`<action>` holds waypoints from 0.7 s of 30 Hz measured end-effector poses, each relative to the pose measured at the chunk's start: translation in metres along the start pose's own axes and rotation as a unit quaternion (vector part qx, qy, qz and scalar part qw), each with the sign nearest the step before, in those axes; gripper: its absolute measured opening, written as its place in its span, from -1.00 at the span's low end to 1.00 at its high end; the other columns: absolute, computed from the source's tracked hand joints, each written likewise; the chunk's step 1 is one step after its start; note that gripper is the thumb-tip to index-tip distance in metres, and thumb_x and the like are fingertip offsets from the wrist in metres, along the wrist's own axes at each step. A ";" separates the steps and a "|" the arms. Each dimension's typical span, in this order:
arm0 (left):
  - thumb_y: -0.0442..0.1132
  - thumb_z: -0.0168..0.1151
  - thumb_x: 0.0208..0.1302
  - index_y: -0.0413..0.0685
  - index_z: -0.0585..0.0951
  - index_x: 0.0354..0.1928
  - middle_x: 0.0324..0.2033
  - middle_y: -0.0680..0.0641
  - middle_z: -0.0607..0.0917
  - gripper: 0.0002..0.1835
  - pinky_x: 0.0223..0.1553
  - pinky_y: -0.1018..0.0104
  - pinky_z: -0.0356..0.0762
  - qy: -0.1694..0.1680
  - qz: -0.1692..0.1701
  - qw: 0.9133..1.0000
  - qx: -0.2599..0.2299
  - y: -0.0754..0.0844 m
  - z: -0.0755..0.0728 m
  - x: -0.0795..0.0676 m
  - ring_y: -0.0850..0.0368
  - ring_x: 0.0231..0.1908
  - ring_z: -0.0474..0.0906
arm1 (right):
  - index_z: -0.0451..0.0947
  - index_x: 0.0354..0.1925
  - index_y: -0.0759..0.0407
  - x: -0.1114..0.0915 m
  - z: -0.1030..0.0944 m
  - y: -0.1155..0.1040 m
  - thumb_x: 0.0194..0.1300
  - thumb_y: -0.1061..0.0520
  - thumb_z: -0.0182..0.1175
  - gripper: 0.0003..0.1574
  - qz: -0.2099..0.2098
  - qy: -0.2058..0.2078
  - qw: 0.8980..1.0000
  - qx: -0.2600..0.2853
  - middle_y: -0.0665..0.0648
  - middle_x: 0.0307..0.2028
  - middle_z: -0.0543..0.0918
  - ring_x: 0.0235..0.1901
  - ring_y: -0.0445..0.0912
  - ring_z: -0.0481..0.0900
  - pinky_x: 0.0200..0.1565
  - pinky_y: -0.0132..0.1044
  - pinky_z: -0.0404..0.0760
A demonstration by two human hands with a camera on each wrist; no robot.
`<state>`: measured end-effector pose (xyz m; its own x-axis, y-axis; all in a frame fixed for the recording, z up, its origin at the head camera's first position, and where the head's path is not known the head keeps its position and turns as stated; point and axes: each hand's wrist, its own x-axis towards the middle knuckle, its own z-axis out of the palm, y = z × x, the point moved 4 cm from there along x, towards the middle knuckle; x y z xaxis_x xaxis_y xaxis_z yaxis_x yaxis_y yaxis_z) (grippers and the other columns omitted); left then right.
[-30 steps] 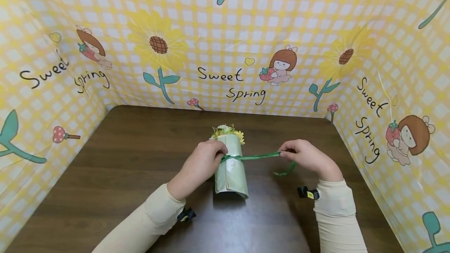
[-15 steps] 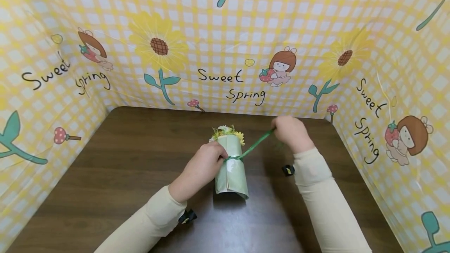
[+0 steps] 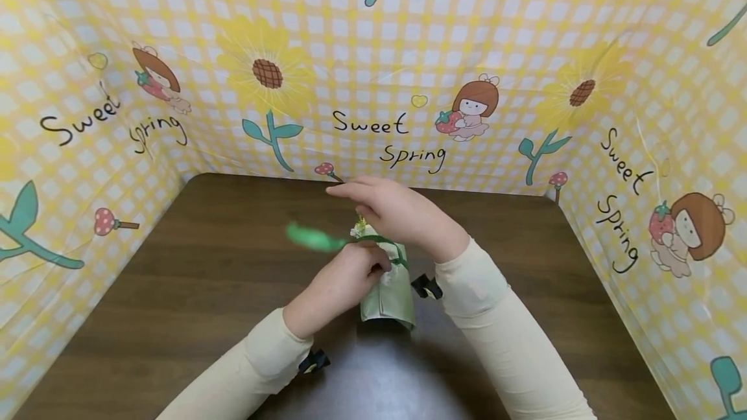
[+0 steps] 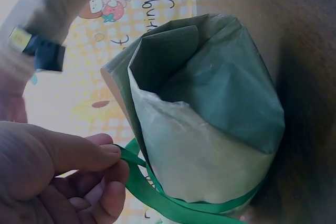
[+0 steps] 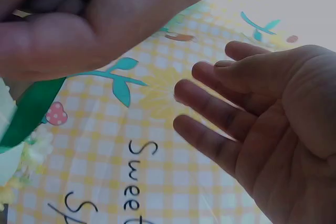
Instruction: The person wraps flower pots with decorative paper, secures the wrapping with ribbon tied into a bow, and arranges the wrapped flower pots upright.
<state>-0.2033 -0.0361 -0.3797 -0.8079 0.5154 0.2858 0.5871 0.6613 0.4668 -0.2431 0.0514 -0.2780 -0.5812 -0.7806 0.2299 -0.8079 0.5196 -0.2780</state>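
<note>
A bouquet wrapped in pale green paper lies on the table, its flowers at the far end partly covered by my right hand. Green ribbon goes around the wrap. Between thumb and finger, my left hand pinches a piece of that ribbon beside the paper, as the left wrist view shows. My right hand is above the bouquet with its fingers extended and holds nothing; the right wrist view shows the same hand with fingers spread. The loose ribbon end is blurred, out to the left past my left hand.
A dark brown wooden table lies under everything. Yellow checked cloth with printed flowers and lettering stands around its back and sides. Small black devices sit on both wrists, such as the right one.
My right hand has swung up and left across the bouquet, carrying the long ribbon end over, and has let it go. My left hand stays at the ribbon on the wrap.
</note>
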 end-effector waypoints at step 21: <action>-0.49 0.25 0.15 -0.04 0.50 -0.19 -0.33 0.05 0.59 -0.75 -0.29 0.38 0.54 0.080 -0.053 0.994 -0.052 -0.003 -0.007 0.002 0.25 -0.31 0.53 | 0.64 -0.22 -0.01 -0.086 0.059 0.045 0.19 0.14 0.36 -0.85 0.111 0.103 0.987 0.055 -0.13 -0.26 0.61 -0.23 -0.25 0.58 -0.18 -0.32 0.60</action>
<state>-0.2069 -0.0411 -0.3750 -0.8674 0.3471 0.3566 0.4968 0.6431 0.5827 -0.2241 0.1214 -0.3656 -0.7593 -0.5583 0.3343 -0.6497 0.6205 -0.4391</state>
